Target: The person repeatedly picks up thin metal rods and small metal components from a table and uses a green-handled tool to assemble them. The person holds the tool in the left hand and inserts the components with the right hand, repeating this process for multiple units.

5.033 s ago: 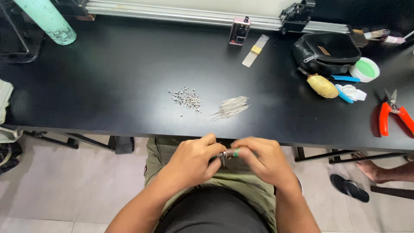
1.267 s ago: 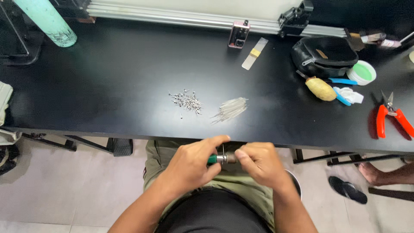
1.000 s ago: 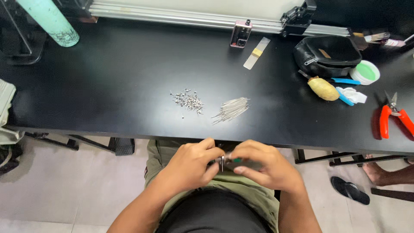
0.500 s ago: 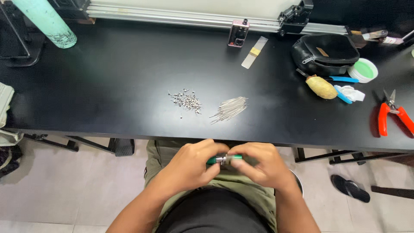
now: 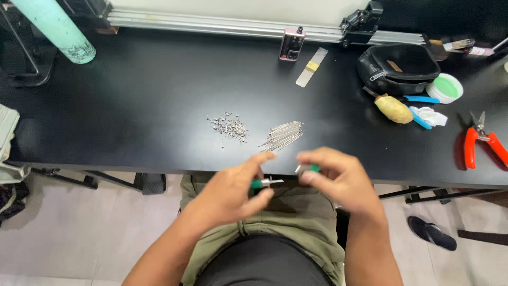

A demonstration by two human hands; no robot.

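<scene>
Surface: black table [image 5: 132, 116], pin bundle [image 5: 283, 135] near its front edge.
Left hand [image 5: 233, 188]: below the pins, pinching a green-handled tool [image 5: 263, 183].
Right hand [image 5: 336, 177]: beside it, gripping a small green piece [image 5: 308, 169], blurred.

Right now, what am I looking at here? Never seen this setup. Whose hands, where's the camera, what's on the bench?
There is no machine: a seated person works with two bare hands, filmed from a camera on their head looking down. The left hand pinches a small green-handled tool with a metal tip. The right hand holds a small green and metal piece, blurred. Both are just off the near edge of a black table. On it lie a pile of small metal bits, a bundle of thin metal pins, red-handled cutters and a black pouch.
</scene>
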